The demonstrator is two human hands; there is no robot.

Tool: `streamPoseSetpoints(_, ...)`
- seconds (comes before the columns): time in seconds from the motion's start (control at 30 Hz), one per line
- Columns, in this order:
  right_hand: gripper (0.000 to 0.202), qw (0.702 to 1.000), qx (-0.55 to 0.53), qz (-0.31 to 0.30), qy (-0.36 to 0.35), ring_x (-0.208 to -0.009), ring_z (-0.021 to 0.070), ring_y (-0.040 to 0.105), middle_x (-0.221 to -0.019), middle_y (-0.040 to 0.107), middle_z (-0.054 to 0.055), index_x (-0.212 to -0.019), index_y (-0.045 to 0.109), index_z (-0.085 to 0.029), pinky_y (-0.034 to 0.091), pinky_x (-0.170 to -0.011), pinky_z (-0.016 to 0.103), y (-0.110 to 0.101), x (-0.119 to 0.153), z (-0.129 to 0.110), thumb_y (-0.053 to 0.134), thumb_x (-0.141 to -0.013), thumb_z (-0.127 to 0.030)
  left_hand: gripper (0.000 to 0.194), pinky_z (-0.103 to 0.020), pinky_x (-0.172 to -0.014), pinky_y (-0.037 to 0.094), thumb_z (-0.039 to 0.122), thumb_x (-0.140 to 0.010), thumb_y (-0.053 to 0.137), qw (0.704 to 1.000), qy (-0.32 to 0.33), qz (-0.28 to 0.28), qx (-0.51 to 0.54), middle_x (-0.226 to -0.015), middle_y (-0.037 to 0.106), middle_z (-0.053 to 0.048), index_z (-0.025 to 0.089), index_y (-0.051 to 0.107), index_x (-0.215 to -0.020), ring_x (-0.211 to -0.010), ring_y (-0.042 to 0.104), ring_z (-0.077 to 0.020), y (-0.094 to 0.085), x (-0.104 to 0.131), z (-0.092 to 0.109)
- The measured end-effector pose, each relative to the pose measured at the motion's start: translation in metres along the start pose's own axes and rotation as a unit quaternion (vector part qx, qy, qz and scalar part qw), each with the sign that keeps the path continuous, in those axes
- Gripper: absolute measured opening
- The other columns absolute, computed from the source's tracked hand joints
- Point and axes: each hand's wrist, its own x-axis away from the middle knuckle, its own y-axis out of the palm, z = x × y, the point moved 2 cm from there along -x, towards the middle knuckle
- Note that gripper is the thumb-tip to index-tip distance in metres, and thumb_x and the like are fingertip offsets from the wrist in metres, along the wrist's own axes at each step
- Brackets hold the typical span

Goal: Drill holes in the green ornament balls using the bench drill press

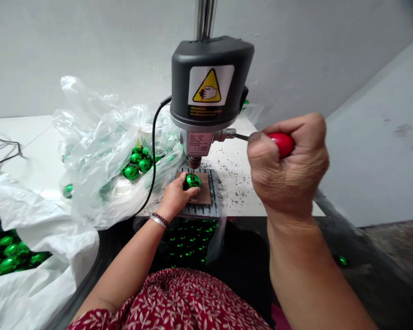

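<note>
At the counter's (249, 206) near edge: ball (194, 183) on pad (205, 196), under drill (211, 55); bit (192, 173) at its top, can't tell if touching or in.
Left grip (175, 198): part-curled, thumb and fingers round the ball's left and near sides.
Right grip (291, 183): tight fist on red knob (285, 145) of lever (240, 136).
Ball risk: smooth and round; may spin or skid if left grip slackens or bit bites off-centre. Hard lever push may crack it.
Finger risk: tips sit right beside the bit; a slip could put them under it.
Bag (99, 137) risk: loose film near the drill, could snag if it drifts in.
Chips (239, 172): scattered right of pad; under it, they might let it slide.
</note>
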Motion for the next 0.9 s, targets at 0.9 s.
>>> streamPoseSetpoints(0.9,0.012,0.99,0.058,0.086,-0.097,-0.061,0.0062,0.054,-0.073,0.06,-0.002,-0.089,0.055,-0.02,0.043,-0.059,0.019,0.01,0.047,0.021,0.059,-0.094,-0.03,0.037,-0.031,-0.082,0.051,0.027,-0.083,0.078,1.0,0.008,-0.01,-0.004,-0.097,0.078,-0.004,0.021,0.07,-0.119,-0.091,0.071,-0.0246,0.002,0.003,-0.003)
